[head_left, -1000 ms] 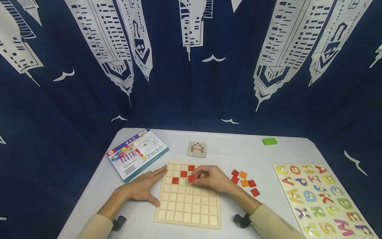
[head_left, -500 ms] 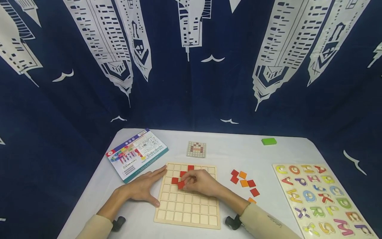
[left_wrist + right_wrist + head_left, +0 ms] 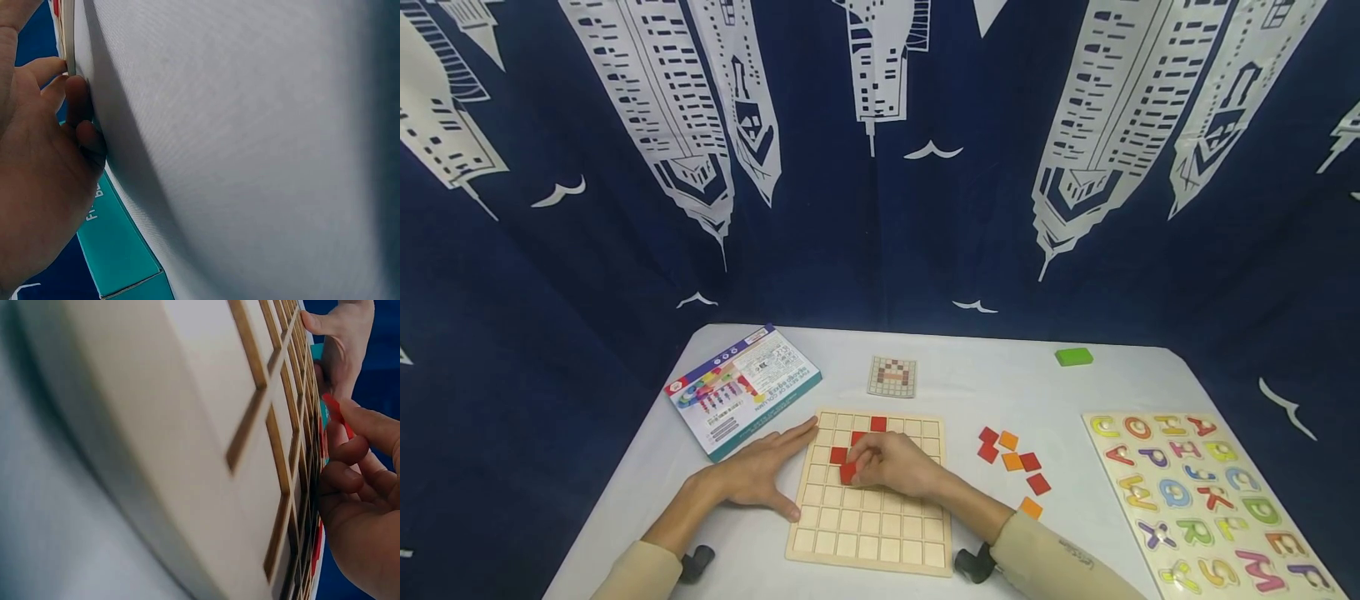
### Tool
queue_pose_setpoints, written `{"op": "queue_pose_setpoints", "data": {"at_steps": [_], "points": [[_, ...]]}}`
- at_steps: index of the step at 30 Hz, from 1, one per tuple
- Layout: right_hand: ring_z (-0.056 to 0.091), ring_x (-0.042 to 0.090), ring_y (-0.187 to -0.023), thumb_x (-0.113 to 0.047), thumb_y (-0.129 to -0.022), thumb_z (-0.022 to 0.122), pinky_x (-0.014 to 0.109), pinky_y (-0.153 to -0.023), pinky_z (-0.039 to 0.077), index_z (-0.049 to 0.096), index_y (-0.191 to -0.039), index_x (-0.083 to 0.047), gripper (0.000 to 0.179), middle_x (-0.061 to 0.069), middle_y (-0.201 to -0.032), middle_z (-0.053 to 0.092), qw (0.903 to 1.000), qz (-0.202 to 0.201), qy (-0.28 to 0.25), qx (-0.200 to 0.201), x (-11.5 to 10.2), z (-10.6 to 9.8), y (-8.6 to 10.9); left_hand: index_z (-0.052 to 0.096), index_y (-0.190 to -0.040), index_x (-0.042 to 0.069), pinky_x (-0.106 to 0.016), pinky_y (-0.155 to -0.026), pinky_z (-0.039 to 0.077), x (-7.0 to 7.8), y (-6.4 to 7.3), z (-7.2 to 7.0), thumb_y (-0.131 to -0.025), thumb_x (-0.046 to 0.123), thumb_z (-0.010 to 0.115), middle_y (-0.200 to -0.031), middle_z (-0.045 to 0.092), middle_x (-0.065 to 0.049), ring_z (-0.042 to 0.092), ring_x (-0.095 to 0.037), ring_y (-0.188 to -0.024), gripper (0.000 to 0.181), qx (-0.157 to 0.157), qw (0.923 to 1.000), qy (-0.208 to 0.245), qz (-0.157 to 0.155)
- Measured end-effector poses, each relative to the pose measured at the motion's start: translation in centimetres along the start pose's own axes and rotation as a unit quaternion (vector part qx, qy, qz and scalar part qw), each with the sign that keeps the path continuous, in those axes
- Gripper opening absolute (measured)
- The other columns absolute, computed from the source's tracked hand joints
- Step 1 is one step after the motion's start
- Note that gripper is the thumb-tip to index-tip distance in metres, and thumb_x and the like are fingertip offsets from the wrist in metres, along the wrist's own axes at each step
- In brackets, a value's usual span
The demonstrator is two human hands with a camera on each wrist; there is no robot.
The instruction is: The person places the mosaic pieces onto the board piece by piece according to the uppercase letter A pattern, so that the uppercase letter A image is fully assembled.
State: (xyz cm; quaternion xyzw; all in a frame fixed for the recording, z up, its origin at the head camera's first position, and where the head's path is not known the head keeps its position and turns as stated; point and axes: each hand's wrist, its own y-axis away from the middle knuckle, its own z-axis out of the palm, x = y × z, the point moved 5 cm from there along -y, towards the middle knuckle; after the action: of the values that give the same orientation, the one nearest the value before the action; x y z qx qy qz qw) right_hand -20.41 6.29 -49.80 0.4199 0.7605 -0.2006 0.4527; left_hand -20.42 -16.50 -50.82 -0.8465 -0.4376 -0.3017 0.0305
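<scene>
Centrally, low in the head view, the right hand (image 3: 891,462) reaches in from the lower right over the grid board (image 3: 870,523), pinching a red tile (image 3: 847,474) above its left half. The left hand (image 3: 756,471) lies spread, ungrasping, thumb and fingertip at the board's left edge. The right wrist view shows the tile tilted to the grid, unclear from overhead; only the head view shows the pattern card (image 3: 892,377).

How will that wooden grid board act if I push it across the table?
The board is probably stiff, since it lies flat with straight edges. It seems likelier to slide than tip, being broad and low. The left hand, touching its edge, may resist a leftward push.
</scene>
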Motion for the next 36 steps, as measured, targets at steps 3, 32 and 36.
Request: {"op": "queue_pose_setpoints", "data": {"at_steps": [3,32,36], "points": [[0.061,0.006,-0.068,-0.017,-0.085,0.081,0.020,-0.064,0.051,0.071,-0.102,-0.015,0.020,-0.007,-0.082,0.068,0.9999,-0.004,0.016,0.001,-0.1,0.3,-0.2,0.020,-0.162,0.020,-0.060,-0.121,0.022,-0.1,0.0,0.1,-0.060,0.069,0.084,-0.170,0.007,0.006,0.019,-0.038,-0.152,0.130,0.001,1.0000,0.000,0.002],[0.052,0.002,-0.058,-0.018,-0.084,0.082,0.017,-0.060,0.048,0.068,-0.096,-0.011,0.020,-0.010,-0.065,0.059,0.9931,-0.013,0.117,0.001,-1.4,1.4,-0.9,0.021,-0.162,0.021,-0.059,-0.120,0.025,-0.2,0.0,0.1,-0.059,0.070,0.083,-0.170,0.007,0.009,0.020,-0.037,-0.152,0.130,0.002,1.0000,-0.002,0.000],[0.052,0.001,-0.058,-0.020,-0.084,0.082,0.017,-0.059,0.048,0.069,-0.097,-0.011,0.021,-0.011,-0.065,0.058,0.9913,-0.013,0.131,0.000,-1.4,1.5,-1.1,0.021,-0.162,0.021,-0.059,-0.120,0.025,-0.2,0.0,0.1,-0.060,0.070,0.083,-0.170,0.007,0.009,0.020,-0.037,-0.152,0.130,0.002,1.0000,-0.004,0.000]]}}
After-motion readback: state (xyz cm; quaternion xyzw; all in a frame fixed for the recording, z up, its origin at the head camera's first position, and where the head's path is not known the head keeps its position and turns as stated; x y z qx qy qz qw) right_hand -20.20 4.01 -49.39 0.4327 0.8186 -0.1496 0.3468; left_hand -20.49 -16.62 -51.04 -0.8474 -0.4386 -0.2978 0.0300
